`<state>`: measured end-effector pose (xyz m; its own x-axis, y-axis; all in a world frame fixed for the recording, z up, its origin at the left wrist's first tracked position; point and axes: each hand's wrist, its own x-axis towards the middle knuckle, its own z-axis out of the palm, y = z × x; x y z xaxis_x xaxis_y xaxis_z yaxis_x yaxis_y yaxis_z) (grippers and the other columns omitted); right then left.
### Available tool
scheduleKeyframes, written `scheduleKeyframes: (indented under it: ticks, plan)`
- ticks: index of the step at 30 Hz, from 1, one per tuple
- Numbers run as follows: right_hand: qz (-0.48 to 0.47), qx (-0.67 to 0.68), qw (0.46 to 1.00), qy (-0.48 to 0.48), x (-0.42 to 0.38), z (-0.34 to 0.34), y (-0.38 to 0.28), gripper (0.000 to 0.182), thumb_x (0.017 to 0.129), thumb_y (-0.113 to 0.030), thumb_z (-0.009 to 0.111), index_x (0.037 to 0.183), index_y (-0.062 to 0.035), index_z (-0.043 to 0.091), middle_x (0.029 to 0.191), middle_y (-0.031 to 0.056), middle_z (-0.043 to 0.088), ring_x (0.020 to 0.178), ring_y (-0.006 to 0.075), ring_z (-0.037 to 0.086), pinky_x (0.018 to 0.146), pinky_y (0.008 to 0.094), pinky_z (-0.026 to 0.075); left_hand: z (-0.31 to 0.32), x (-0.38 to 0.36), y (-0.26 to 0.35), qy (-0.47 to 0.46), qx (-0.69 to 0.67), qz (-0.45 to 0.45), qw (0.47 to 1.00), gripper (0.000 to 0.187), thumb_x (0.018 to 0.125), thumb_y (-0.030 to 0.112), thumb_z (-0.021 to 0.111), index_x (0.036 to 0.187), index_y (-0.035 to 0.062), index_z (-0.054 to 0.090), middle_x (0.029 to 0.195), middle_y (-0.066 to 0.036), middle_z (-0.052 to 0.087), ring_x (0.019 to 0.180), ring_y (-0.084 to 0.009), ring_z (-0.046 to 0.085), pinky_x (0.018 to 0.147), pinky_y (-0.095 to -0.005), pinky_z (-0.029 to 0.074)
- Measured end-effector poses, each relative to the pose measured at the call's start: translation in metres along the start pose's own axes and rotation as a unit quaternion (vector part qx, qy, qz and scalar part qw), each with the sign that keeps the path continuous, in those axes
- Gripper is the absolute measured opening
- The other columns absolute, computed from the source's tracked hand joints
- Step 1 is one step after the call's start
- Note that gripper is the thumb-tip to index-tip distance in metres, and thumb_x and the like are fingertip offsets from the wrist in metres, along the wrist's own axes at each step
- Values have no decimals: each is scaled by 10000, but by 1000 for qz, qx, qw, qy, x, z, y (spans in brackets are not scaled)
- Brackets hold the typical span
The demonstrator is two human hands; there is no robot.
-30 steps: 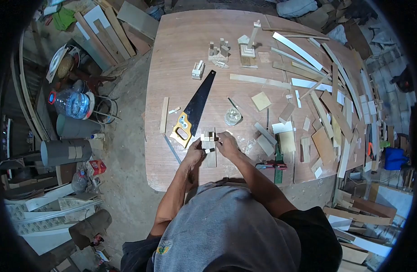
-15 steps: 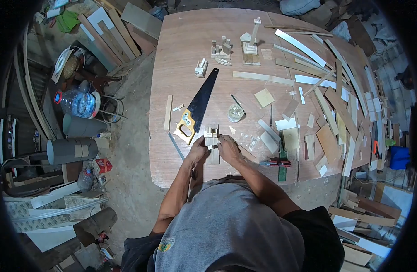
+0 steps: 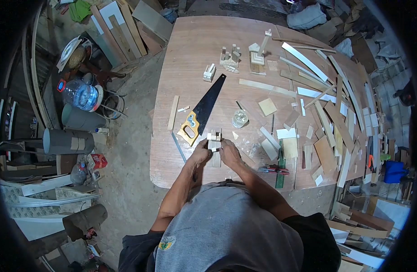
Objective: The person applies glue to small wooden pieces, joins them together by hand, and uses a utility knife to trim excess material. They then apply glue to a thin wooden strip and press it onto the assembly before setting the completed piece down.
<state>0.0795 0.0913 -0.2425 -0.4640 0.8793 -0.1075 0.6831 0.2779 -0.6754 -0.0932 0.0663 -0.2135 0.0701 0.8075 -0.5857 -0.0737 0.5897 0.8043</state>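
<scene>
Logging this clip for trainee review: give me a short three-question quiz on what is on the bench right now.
1. True or false: the handsaw lies to the left of both hands.
2. What do the left hand and right hand meet over? A) small wooden block assembly B) glass jar C) clamp
3. Fill in: the saw's handle is ____ coloured.

Key: 1 true; 2 A; 3 yellow.
</scene>
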Motion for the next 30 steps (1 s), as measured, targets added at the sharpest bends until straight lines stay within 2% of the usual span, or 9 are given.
scheduleKeyframes:
  ticks: [12, 18, 20, 23, 27, 30]
  plan:
    - [-21, 2, 1000, 7, 1, 2, 3, 375, 865, -15, 569, 1225, 93, 554, 1165, 288, 596, 1118, 452, 565, 989, 492, 465, -1, 0, -1, -10, -12, 11, 1000, 712, 768, -128, 497, 1458, 49, 476, 836, -3, 595, 644, -97, 522, 543, -242, 415]
    - [-2, 22, 1000, 0, -2, 0, 2, 410, 861, -2, 579, 1256, 100, 541, 1244, 294, 566, 1169, 452, 543, 1021, 482, 451, -6, 3, -3, -24, 27, -2, 999, 778, 751, -150, 471, 1499, 62, 432, 1027, -28, 629, 761, -108, 553, 628, -243, 451]
    - [6, 22, 1000, 2, -3, -2, 1, 420, 861, -1, 585, 1265, 102, 537, 1265, 297, 556, 1185, 452, 535, 1031, 481, 446, -5, 2, -3, -22, 5, -10, 1000, 824, 723, -163, 470, 1512, 68, 414, 1175, -44, 613, 866, -127, 567, 679, -245, 463]
    - [9, 30, 999, 7, -3, 0, 4, 426, 863, -5, 593, 1271, 103, 533, 1278, 301, 546, 1197, 452, 529, 1038, 483, 443, 4, -8, 10, 15, -20, 9, 1000, 850, 702, -165, 479, 1516, 70, 408, 1232, -53, 597, 923, -144, 572, 690, -253, 470]
    - [11, 32, 999, 1, -1, 2, 7, 415, 873, -12, 578, 1268, 106, 532, 1276, 300, 548, 1204, 453, 525, 1040, 485, 441, 0, -3, 10, -7, 21, -10, 1000, 843, 706, -148, 488, 1516, 73, 409, 1262, -60, 585, 961, -156, 573, 716, -254, 474]
    - [7, 26, 1000, -1, -2, 2, 7, 409, 879, -17, 568, 1267, 105, 531, 1275, 300, 548, 1205, 454, 523, 1037, 488, 443, -3, 1, 4, -29, 30, 10, 999, 827, 714, -131, 499, 1511, 75, 416, 1248, -58, 591, 950, -146, 572, 720, -253, 479]
